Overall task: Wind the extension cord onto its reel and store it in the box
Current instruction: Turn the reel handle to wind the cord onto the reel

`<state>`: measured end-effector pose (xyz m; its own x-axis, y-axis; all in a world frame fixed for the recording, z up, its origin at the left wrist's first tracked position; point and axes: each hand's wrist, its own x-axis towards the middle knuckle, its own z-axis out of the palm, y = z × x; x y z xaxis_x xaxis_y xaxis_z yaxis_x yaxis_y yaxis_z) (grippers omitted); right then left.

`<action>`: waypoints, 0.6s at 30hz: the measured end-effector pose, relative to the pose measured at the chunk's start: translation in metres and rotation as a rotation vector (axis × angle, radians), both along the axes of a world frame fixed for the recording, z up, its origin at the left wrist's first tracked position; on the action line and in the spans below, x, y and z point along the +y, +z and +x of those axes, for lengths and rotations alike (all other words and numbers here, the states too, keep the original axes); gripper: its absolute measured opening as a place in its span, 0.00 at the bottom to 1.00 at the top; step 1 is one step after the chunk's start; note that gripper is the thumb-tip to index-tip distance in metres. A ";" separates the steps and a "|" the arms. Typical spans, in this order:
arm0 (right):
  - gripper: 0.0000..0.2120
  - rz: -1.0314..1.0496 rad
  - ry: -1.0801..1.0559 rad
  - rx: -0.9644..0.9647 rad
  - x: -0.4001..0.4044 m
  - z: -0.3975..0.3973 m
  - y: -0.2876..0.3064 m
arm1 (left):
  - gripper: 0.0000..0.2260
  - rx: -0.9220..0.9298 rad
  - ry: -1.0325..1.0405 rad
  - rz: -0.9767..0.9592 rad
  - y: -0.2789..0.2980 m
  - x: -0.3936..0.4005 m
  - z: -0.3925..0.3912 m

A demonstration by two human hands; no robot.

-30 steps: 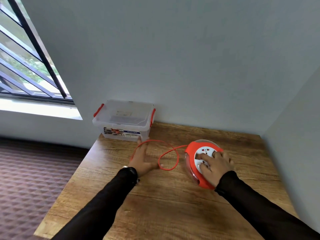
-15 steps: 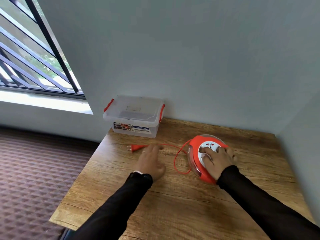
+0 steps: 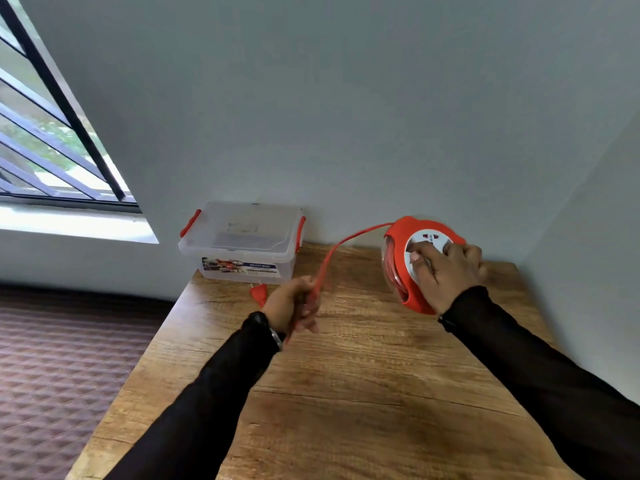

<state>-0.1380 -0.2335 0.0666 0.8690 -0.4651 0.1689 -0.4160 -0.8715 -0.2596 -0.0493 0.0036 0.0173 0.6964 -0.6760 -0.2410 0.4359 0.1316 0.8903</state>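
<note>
While the right hand [image 3: 446, 271] grips the orange reel [image 3: 412, 268] with its fingers curled over the white socket face, the reel is tilted up on edge at the far right of the wooden table [image 3: 363, 393], and whether its lower rim touches the wood cannot be told. Orange coils show through the reel's clear side. From the reel's top the orange cord [image 3: 349, 237] runs leftward and down to the left hand [image 3: 291, 303], which is closed around it near the middle of the table's far half, the fingers blurred. Just left of that hand the cord's orange plug [image 3: 259, 293] lies on the wood, near the front of the clear plastic box [image 3: 242, 244]. This box, with red latches and its lid shut, sits at the far left corner of the table against the grey wall [image 3: 346, 116]. Both arms wear black sleeves. Further left, a barred window [image 3: 52, 140] stands above patterned flooring [image 3: 69, 358].
</note>
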 end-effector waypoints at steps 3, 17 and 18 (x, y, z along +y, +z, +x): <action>0.17 -0.017 -0.027 0.140 -0.002 -0.002 -0.010 | 0.15 -0.221 0.371 0.396 0.006 0.007 0.014; 0.19 -0.004 0.074 0.393 0.020 -0.019 -0.040 | 0.05 -1.430 0.262 0.679 -0.006 -0.033 -0.053; 0.20 -0.011 0.088 0.388 0.021 -0.019 -0.038 | 0.06 -1.312 0.211 0.681 -0.003 -0.043 -0.066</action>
